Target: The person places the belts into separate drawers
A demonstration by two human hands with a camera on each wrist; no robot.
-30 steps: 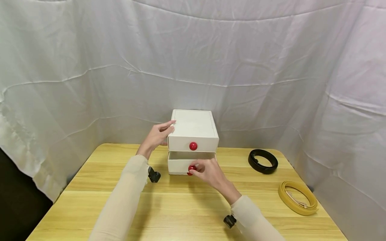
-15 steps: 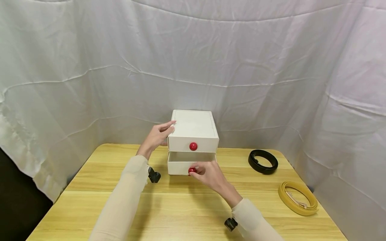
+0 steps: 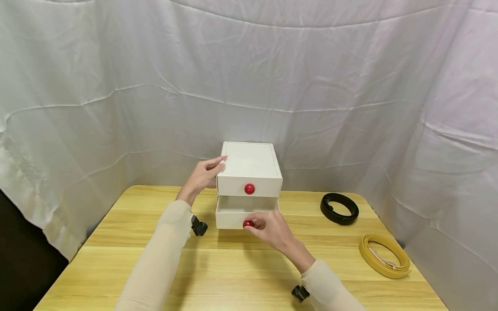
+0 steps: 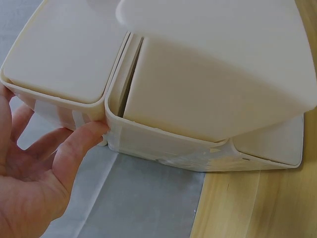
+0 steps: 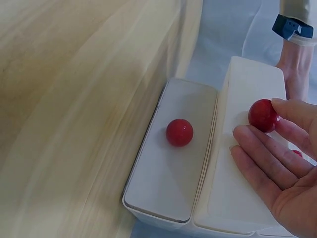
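- Behind the drawer box [image 3: 249, 166], a big white cloth [image 3: 249, 77] hangs with soft folds.
- Under the drawer box, the tabletop [image 3: 233, 268] is smooth yellow wood with long stripes.
- At the back middle of the tabletop, the drawer box is white, hard and square, with two drawers.
- Sticking out of the drawer box at the bottom is the low drawer [image 3: 243, 214], partly open.
- Right of the drawer box lie a yellow belt [image 3: 383, 255] and a black belt [image 3: 339, 208], both rolled in rings.
- On the drawer box's left side, the left hand [image 3: 202, 175] rests flat with straight fingers.
- The right hand [image 3: 270, 224] pinches the low drawer's round red knob [image 3: 247, 223].
- I think a slow, straight pull works best, with the left hand holding firm.
- Above it sits the top drawer's shiny red knob [image 3: 249, 188].
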